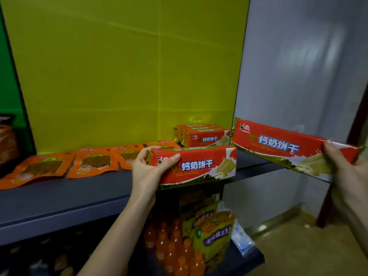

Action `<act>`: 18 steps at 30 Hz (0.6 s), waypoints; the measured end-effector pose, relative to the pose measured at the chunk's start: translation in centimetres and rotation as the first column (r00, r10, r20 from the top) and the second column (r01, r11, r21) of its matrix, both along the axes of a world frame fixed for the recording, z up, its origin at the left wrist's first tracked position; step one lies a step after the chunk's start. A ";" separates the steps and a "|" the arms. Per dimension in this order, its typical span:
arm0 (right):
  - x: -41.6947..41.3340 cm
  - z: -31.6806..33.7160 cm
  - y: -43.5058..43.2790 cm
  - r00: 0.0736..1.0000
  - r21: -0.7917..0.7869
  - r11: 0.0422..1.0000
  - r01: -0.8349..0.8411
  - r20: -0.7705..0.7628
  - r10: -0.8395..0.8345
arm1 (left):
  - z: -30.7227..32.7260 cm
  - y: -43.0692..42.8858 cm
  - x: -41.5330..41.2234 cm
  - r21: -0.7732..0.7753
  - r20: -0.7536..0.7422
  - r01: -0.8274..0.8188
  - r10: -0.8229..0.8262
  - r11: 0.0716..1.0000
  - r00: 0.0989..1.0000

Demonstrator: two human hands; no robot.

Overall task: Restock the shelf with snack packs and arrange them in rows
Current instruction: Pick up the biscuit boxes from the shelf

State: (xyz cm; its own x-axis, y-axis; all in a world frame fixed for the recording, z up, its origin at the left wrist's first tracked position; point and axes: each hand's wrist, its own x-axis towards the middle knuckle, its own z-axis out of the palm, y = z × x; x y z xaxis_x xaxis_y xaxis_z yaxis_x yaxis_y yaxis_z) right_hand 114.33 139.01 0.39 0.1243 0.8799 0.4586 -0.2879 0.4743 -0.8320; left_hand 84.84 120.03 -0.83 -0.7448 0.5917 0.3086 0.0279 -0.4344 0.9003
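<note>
Holding a red biscuit pack in each grip, you are midway through the placing step. Your left grip is clamped on the short left end of the near biscuit pack, with the thumb across the printed face and the fingers curled behind. This pack sits level at the front lip of the grey shelf, just in front of the stack of matching packs in the back right corner. Whether its underside touches the shelf cannot be told from this view.

Your right grip pinches the right end of the second biscuit pack. That pack hangs tilted in the air beyond the shelf's right end, clear of the board.

To the left, a row of orange pouches lies flat near the yellow back panel. Below, orange bottles and green snack bags stand on the lower shelf.

The next move likely calls for sliding the near pack back until it sits square in front of the stack, face out, and then loosening your fingers. Bring the second pack in only after that, and level it first, since its tilt could catch the shelf's edge. Keep both packs off the pouches so that row stays straight.
</note>
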 end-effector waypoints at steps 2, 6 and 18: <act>-0.4 0.2 2.8 1.000 -0.003 1.000 0.004 -0.008 -0.004 | 0.1 2.9 0.1 -0.001 -0.014 -0.020 0.020 1.000 1.000; -0.9 2.2 8.3 0.999 0.034 0.999 -0.039 -0.018 0.040 | 0.9 8.8 0.1 0.016 -0.025 -0.051 0.052 0.999 0.998; -2.7 3.4 23.1 0.956 0.044 0.957 -0.287 -0.051 0.289 | 0.7 21.0 1.0 -0.082 -0.054 -0.227 0.224 0.970 0.973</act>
